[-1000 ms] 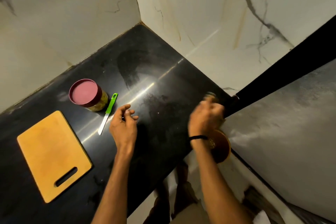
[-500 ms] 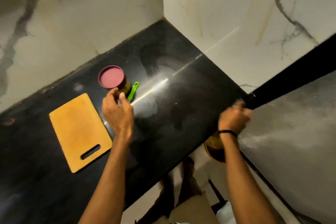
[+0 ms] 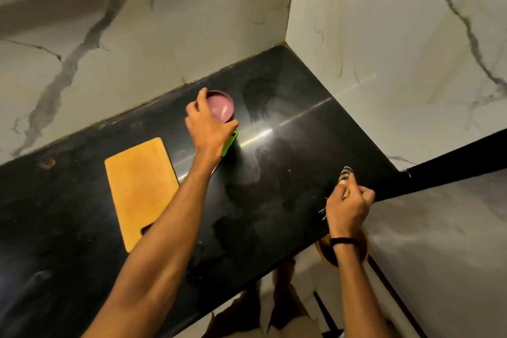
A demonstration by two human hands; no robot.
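your left hand point(image 3: 210, 129) is curled over the maroon-lidded jar point(image 3: 221, 106), forefinger and thumb clasping its rim. the jar stands near the back wall on the black counter point(image 3: 274, 200). a green-handled knife point(image 3: 230, 143) lies just beside it, partly under your wrist, with the wooden cutting board point(image 3: 141, 189) further left. your right hand point(image 3: 348, 208) pinches a striped cloth point(image 3: 345, 173) at the counter's front edge.

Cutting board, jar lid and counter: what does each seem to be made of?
Cutting board: probably wood or bamboo, matte; even tan face, cut handle slot. Jar lid, gripped by the left hand: likely plastic; smooth maroon with soft glare. Counter: polished black stone, perhaps granite; it mirrors a light streak. The striped object in the right hand is too blurred to tell.
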